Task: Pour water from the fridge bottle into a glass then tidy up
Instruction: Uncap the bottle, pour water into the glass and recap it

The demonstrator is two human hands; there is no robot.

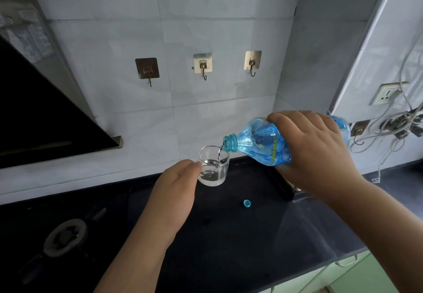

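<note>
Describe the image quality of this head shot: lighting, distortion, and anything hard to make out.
Head view: dim, bluish light; the black countertop and gas burner sink into shadow. Wide-angle distortion bends the tile lines and the wall at right. The blue bottle, bottle cap and glass read sharply; the glass's water level is hard to judge.

A right hand [313,146] grips a tilted blue plastic bottle [263,142], sending a thin stream of water from its open neck into a clear glass [214,166] on a dark countertop [251,235]. The left hand [176,186] holds the glass at its left side. A blue cap [247,203] lies near, to the right of the glass. Three hooks [202,66] hang on the far tiled wall.
</note>
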